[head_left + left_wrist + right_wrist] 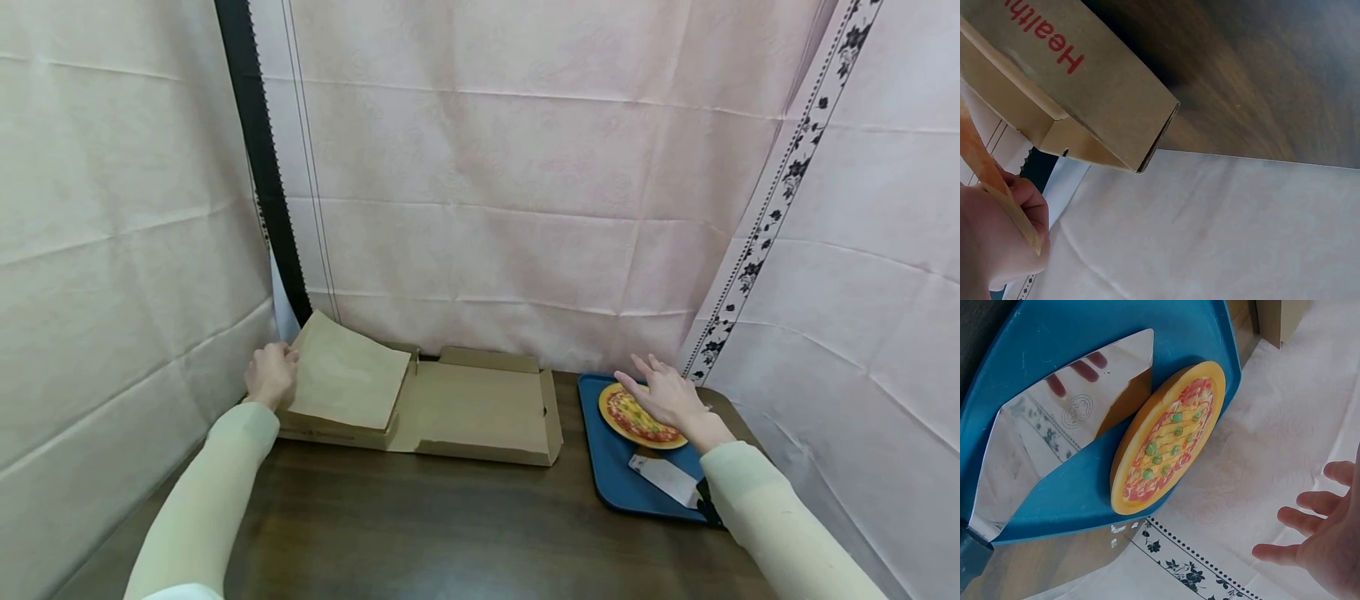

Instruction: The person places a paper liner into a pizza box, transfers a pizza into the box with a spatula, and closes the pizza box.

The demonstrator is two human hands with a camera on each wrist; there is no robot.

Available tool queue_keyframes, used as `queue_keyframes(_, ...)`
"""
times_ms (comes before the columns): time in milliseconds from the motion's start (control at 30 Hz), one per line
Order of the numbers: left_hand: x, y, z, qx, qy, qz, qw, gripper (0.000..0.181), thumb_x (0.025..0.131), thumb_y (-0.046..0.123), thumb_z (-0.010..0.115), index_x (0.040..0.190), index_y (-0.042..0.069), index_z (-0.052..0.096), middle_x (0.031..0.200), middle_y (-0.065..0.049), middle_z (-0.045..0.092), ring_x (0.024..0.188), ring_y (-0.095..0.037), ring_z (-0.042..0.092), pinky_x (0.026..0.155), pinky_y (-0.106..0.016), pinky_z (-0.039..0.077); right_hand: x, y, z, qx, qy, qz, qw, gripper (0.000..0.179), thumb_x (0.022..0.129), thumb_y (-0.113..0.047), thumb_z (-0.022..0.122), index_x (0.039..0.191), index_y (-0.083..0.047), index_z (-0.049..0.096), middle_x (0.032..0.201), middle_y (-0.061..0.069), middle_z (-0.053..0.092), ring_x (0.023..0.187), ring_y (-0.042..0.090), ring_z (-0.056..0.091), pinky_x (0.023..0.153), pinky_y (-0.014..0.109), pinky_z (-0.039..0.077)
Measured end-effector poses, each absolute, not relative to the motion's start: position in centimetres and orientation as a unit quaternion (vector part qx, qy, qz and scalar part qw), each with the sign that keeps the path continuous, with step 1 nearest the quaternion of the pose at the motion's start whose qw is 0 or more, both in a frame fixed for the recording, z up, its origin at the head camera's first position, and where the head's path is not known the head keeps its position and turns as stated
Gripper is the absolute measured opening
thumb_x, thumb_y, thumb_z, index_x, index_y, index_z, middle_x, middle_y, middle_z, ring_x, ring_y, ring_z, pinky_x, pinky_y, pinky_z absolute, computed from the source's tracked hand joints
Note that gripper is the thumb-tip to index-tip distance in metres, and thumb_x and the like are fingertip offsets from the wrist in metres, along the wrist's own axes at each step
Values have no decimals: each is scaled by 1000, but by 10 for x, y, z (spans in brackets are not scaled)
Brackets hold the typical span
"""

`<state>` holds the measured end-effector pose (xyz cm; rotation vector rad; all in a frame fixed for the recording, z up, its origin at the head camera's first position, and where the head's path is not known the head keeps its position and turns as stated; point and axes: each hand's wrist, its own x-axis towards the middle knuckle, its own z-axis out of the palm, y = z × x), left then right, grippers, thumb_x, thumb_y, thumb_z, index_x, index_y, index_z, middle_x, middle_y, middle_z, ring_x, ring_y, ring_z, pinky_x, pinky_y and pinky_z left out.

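At the left, my left hand [272, 375] grips the edge of a brown paper sheet [352, 371], which tilts up over the left half of an unfolded cardboard pizza box [480, 410]. The left wrist view shows the paper's edge [1007, 206] between my curled fingers, beside the box wall [1104, 81] with red lettering. My right hand [669, 398] hovers with spread fingers over a pizza [637, 423], holding nothing. The pizza lies on a blue tray [611, 483] next to a metal pizza server [667, 479] with a dark handle [972, 553].
A dark wooden table [420, 525] carries the box and the tray. Pale cloth [480, 167] hangs close behind it and on both sides. The box's other half lies open, its low flaps standing, between the paper and the tray.
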<state>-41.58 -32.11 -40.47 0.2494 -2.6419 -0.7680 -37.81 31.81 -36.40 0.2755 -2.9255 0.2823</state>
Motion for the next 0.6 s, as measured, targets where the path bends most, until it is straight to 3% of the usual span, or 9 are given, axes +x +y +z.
queue_keyframes(233, -417, -315, -409, 82, -946, -263, 171, 29, 102, 20, 42, 108, -1, 62, 105, -29, 64, 97, -50, 61, 73, -58, 46, -380, 316, -365, 100, -986, 89, 102, 76, 99, -62, 29, 150, -5, 32, 151, 34, 28, 135, 56, 30, 97, 78, 27)
queue_keyframes(600, -420, -311, -415, 47, -954, -225, 194, 27, 101, 17, 45, 108, -4, 61, 103, -31, 64, 89, -49, 62, 69, -59, 48, -377, 318, -366, 97, -986, 89, 103, 76, 99, -61, 30, 150, -4, 33, 150, 34, 30, 135, 56, 30, 96, 77, 28)
